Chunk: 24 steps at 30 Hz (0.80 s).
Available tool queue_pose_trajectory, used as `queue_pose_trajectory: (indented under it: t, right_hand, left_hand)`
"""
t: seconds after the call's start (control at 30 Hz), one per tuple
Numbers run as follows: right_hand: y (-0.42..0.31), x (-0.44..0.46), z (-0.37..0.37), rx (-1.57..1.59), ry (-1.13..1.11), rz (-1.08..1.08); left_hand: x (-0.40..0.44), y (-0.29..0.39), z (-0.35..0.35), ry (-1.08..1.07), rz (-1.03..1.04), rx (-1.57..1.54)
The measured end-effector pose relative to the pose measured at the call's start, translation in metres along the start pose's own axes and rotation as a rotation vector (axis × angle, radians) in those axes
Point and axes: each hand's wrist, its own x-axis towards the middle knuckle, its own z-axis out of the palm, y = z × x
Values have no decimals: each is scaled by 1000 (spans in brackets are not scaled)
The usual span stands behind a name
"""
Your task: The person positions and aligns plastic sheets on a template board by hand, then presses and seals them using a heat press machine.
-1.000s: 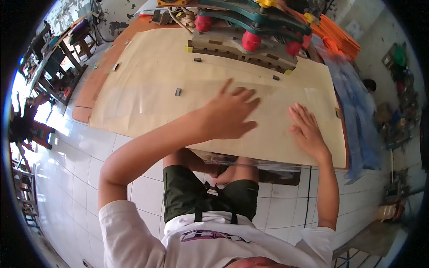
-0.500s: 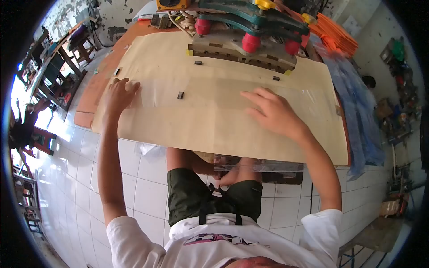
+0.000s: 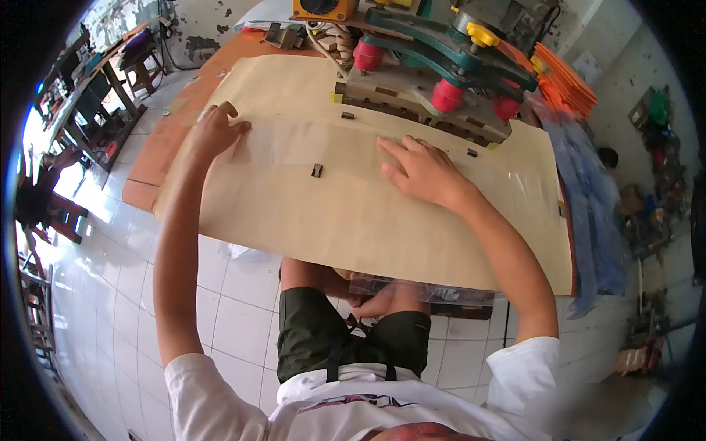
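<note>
A clear plastic sheet [image 3: 290, 209] lies over the beige board [image 3: 272, 81] on the table. My left hand [image 3: 217, 132] rests at the left edge of the sheet, thumb apart from its bent fingers. With fingers spread, my right hand [image 3: 425, 173] lies on the middle of the sheet. A small dark block [image 3: 317, 170] sits between the hands. Another dark block [image 3: 347, 115] is farther back, and a third block [image 3: 472, 153] lies right of my right hand. Neither hand visibly holds anything.
A green press-like machine [image 3: 448, 62] with red knobs stands at the back of the board. Orange sheets [image 3: 562, 84] are stacked at the back right. Blue plastic [image 3: 588, 198] hangs along the right side. Clear plastic [image 3: 419, 289] lies below the front edge.
The view has shifted, so the table sits lower and farther right. My right hand has moved leftward and back over the sheet. The small block by my left fingers is now mostly hidden.
</note>
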Motion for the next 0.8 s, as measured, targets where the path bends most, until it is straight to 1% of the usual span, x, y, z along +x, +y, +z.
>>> queue_pose_trajectory:
  t: [0.07,0.1,0.13,0.23,0.27,0.33,0.37,0.43,0.47,0.5,0.53,0.63,0.7,0.73,0.8]
  right_hand:
    - [-7,0,-8,-1,-35,34]
    - [-9,1,-9,-3,-66,60]
    - [-7,3,-8,-1,-66,62]
    - [-3,9,-7,-11,-76,61]
    - [-3,10,-7,-15,-86,66]
    - [-3,8,-7,-16,-94,72]
    - [-3,7,-5,-3,-67,62]
    - [-2,5,-1,15,-33,56]
    - [-1,4,2,20,0,42]
    - [-1,2,5,24,31,28]
    - [0,0,5,27,34,31]
    - [2,-2,8,13,51,13]
    - [5,-2,13,17,145,-4]
    - [3,-3,10,21,149,-2]
    - [-2,-4,3,16,46,88]
  left_hand:
    - [9,-6,1,-59,-36,-136]
    - [9,1,-7,-34,42,-199]
    - [9,9,-15,-36,44,-199]
    - [4,40,-47,133,136,-280]
    - [-4,56,-60,132,136,-280]
    - [-30,89,-86,307,196,-394]
    - [-46,103,-97,303,199,-390]
    - [-83,126,-114,366,285,-286]
    - [-99,134,-116,362,318,-276]
    - [-120,149,-120,340,308,-306]
    - [-135,154,-119,327,400,-310]
    - [-175,168,-105,281,484,-346]
    - [-192,174,-95,252,530,-366]
    - [-200,177,-90,245,533,-378]
    - [-210,181,-82,230,535,-379]
